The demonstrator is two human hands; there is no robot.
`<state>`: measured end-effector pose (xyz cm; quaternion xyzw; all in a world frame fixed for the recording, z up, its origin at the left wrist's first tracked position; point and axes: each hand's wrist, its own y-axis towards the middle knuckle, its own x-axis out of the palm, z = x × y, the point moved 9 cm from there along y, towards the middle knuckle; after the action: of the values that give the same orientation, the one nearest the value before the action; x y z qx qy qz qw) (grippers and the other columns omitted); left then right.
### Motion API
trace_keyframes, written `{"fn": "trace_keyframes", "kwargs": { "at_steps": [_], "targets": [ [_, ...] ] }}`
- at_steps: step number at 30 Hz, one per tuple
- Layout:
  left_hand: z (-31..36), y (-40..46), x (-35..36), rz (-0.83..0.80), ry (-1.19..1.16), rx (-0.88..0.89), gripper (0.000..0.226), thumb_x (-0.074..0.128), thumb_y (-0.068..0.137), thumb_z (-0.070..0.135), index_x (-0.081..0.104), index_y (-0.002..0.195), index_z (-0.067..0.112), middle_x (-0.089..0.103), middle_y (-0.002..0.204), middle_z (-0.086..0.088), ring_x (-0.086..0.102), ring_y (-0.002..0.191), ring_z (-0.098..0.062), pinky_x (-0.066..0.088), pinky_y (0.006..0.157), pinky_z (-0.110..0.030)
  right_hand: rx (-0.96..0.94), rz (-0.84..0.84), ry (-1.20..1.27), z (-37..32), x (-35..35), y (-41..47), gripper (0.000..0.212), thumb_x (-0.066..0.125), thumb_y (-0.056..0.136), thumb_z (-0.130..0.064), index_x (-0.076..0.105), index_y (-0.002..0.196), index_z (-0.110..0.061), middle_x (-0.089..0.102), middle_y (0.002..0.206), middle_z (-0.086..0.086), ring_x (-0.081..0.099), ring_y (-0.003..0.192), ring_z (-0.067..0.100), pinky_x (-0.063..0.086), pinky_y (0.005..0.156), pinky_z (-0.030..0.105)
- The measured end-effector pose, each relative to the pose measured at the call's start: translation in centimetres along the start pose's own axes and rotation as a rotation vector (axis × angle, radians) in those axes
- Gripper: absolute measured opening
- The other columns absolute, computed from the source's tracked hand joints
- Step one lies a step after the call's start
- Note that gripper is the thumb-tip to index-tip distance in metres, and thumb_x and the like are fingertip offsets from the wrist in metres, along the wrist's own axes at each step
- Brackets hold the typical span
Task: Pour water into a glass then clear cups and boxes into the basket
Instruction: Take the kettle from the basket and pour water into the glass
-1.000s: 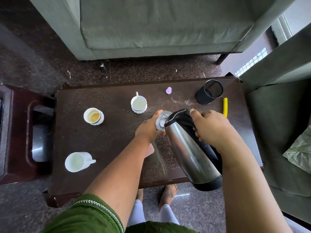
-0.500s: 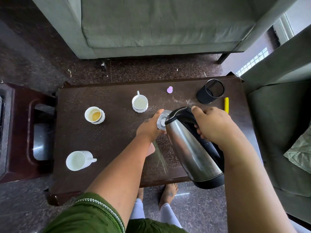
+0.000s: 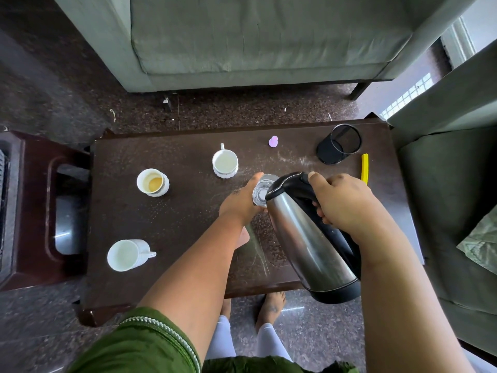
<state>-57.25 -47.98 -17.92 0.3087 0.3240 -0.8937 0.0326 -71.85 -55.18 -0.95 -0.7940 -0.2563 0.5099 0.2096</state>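
here, three cups (image 3: 225,163), one glass (image 3: 262,189).

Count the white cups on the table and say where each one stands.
3: one cup just beyond the glass, one holding brownish liquid to its left, one near the front-left corner.

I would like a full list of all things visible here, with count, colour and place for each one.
glass: 1, clear, table centre, under the kettle spout
kettle: 1, steel and black, tilted over the glass
cups: 3, white, left and centre of the table
mesh holder: 1, black, far right
yellow strip: 1, right edge
purple piece: 1, far side
table: 1, dark brown
sofas: 2, grey-green, beyond and right
left hand: holds the glass
right hand: grips the kettle handle
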Motion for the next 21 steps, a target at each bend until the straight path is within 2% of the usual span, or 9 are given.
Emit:
{"fn": "trace_keyframes", "kwargs": {
  "at_steps": [4, 8, 21],
  "targets": [
    [-0.06, 0.03, -0.01, 0.002, 0.004, -0.002, 0.08, 0.06, 0.086, 0.038, 0.012, 0.15, 0.045, 0.055, 0.14, 0.001, 0.051, 0.128, -0.032, 0.041, 0.096, -0.041, 0.008, 0.002, 0.0, 0.22, 0.11, 0.01, 0.057, 0.035, 0.096, -0.048, 0.062, 0.082, 0.0, 0.067, 0.088, 0.022, 0.064, 0.086, 0.04, 0.056, 0.084, 0.053],
    [-0.19, 0.1, 0.13, -0.005, -0.002, -0.007, 0.079, 0.06, 0.086, 0.038, 0.012, 0.149, 0.046, 0.053, 0.141, 0.003, 0.051, 0.127, -0.031, 0.04, 0.097, -0.04, -0.006, -0.003, 0.014, 0.07, 0.1, -0.06, 0.055, 0.034, 0.099, -0.044, 0.06, 0.087, 0.004, 0.066, 0.092, 0.025, 0.062, 0.091, 0.042, 0.054, 0.086, 0.054],
    [-0.09, -0.04, 0.17, 0.006, -0.028, 0.017, 0.08, 0.06, 0.086, 0.034, 0.012, 0.149, 0.047, 0.059, 0.134, 0.002, 0.055, 0.123, -0.031, 0.043, 0.095, -0.041, 0.027, 0.015, 0.062, 0.9, -0.06, -0.23, 0.064, 0.039, 0.094, -0.049, 0.061, 0.091, 0.01, 0.068, 0.092, 0.027, 0.065, 0.089, 0.044, 0.057, 0.083, 0.054]
  ]
}}
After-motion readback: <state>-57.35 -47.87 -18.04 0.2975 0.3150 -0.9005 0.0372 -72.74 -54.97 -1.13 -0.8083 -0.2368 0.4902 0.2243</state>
